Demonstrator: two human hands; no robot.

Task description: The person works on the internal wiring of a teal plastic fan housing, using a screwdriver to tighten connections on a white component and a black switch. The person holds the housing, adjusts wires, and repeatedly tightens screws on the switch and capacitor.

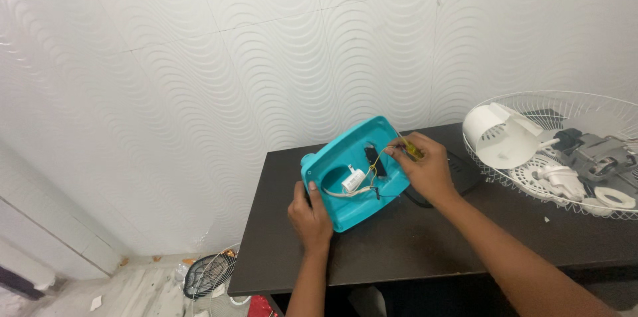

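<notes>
a: left hand [309, 214]?
b: clamped on the teal housing's [352, 174] near edge, tilting it up on the dark table [399, 244].
a: right hand [425, 169]?
b: pinching thin wires [379, 161] at its far rim. light, stiff shell; wires look fragile, so grip the rim.

Bare dark table [399, 244] lying open front-center; wire fan guard [565, 151] w/ motor parts crowding right side, wall [232, 58] blocking behind.

Left hand [309, 216] steadies teal housing [355, 171]; right hand [425, 167] grips screwdriver [407, 149].
</notes>
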